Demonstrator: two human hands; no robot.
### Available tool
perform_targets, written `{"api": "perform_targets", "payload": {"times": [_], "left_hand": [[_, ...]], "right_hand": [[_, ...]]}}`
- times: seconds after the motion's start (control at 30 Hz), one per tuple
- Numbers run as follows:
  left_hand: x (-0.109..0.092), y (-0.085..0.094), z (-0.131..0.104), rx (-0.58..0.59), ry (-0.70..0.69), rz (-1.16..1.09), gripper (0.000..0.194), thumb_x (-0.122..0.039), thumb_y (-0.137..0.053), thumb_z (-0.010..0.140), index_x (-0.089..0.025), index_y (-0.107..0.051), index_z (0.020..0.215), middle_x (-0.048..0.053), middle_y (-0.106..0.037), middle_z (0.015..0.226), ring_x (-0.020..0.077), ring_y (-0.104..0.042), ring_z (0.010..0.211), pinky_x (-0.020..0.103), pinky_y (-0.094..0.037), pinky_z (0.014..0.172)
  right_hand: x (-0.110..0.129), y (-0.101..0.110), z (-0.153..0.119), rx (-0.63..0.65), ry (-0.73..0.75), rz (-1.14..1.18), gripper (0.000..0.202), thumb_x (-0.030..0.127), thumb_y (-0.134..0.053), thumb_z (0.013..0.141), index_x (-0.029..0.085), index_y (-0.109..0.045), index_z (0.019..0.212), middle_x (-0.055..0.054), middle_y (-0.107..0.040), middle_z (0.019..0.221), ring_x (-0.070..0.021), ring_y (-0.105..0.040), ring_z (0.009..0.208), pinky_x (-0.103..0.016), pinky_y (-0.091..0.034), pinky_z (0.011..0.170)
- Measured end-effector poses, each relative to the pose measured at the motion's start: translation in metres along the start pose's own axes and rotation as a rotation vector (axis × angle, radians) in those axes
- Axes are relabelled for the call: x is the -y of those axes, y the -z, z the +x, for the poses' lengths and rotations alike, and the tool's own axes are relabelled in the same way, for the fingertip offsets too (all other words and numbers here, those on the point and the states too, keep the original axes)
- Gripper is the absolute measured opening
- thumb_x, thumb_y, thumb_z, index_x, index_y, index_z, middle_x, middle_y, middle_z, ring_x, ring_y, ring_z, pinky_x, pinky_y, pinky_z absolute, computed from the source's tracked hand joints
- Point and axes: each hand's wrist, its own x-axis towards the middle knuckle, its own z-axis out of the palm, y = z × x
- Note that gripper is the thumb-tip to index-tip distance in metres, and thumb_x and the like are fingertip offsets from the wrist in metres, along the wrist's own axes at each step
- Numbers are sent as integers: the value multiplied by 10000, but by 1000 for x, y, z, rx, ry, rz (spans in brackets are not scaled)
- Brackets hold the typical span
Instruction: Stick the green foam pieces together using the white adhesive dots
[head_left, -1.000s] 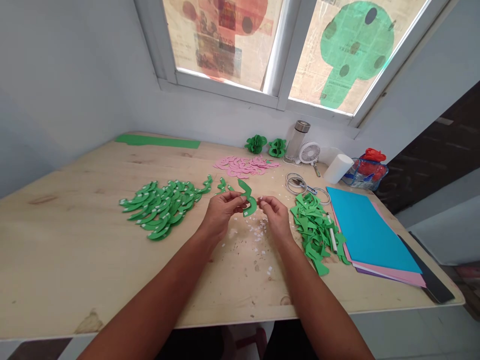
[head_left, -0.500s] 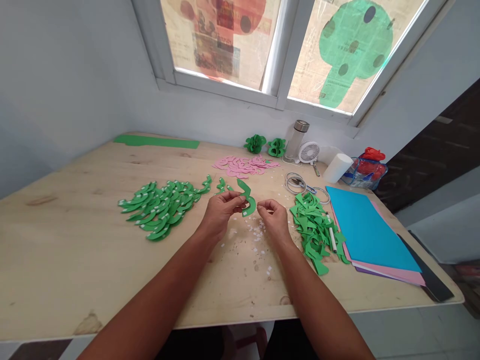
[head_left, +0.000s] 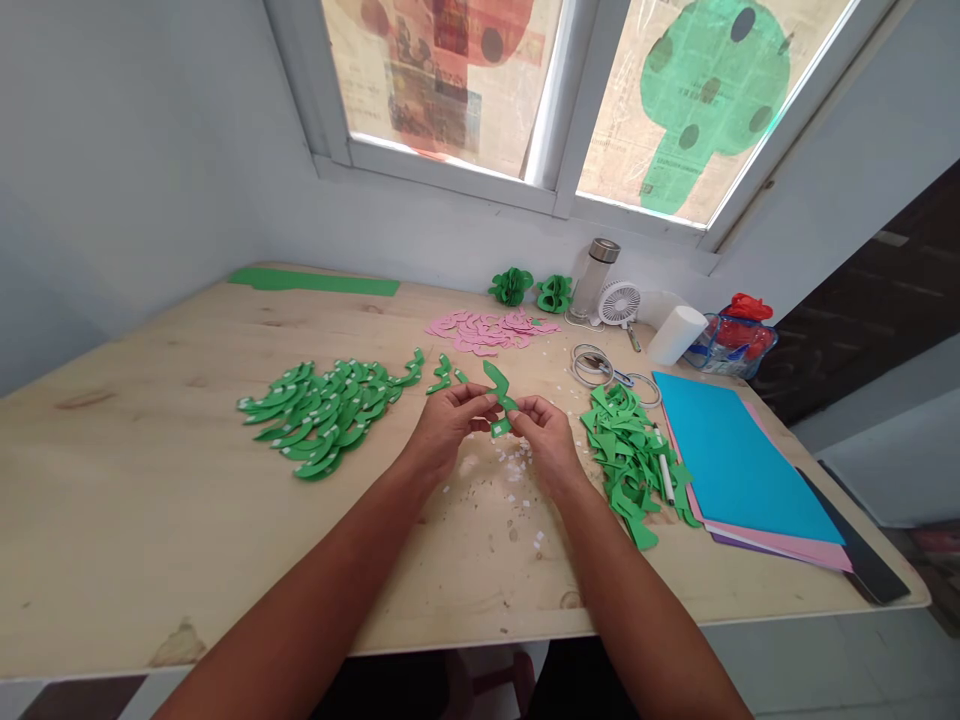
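Above the table's middle, my left hand (head_left: 452, 425) pinches a curved green paper cutout (head_left: 496, 378) with a white square near its lower end. My right hand (head_left: 546, 437) has its thumb and fingers closed on the right side of the same cutout, so both hands grip it. Small white paper bits (head_left: 513, 468) lie scattered on the table below. To the left is a pile of green curved cutouts (head_left: 330, 410) bearing white squares. A few more green cutouts (head_left: 441, 372) rest just behind my left hand.
Green scraps (head_left: 626, 460) and a white marker (head_left: 666, 478) lie at right, beside stacked coloured sheets (head_left: 739, 455). Tape rolls (head_left: 591, 366), pink cutouts (head_left: 484, 332), a bottle (head_left: 594, 280), a small fan (head_left: 619, 303) and two green paper ornaments (head_left: 511, 287) are farther back.
My right hand has moved left onto the green cutout, which it was apart from before. The cutout's lower part has turned in my hands.
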Motion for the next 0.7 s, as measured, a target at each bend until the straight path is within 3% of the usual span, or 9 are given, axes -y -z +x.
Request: {"api": "perform_targets", "payload": {"times": [0.1, 0.2, 0.7], "left_hand": [[1, 0, 0, 45, 36, 14, 296, -342, -777, 550, -134, -648, 714, 48, -640, 671, 144, -584, 616, 252, -447, 561], [2, 0, -1, 61, 49, 38, 279, -334, -774, 553, -137, -598, 643, 35, -613, 648, 126, -557, 589, 236, -436, 540], [2, 0, 0, 24, 21, 98, 292, -296, -762, 516, -156, -507, 497, 11, -569, 564, 132, -545, 565, 238, -421, 521]], "right_hand": [[-1, 1, 1, -15, 5, 9, 165, 286, -684, 607, 177, -594, 694, 36, -587, 606, -102, -503, 563, -233, -381, 572], [-2, 1, 2, -17, 6, 14, 167, 283, -687, 607, 177, -591, 693, 39, -585, 600, -100, -501, 561, -229, -375, 563], [-6, 1, 2, -1, 15, -10, 167, 297, -684, 614, 182, -601, 703, 29, -603, 603, -112, -518, 556, -236, -384, 550]]}}
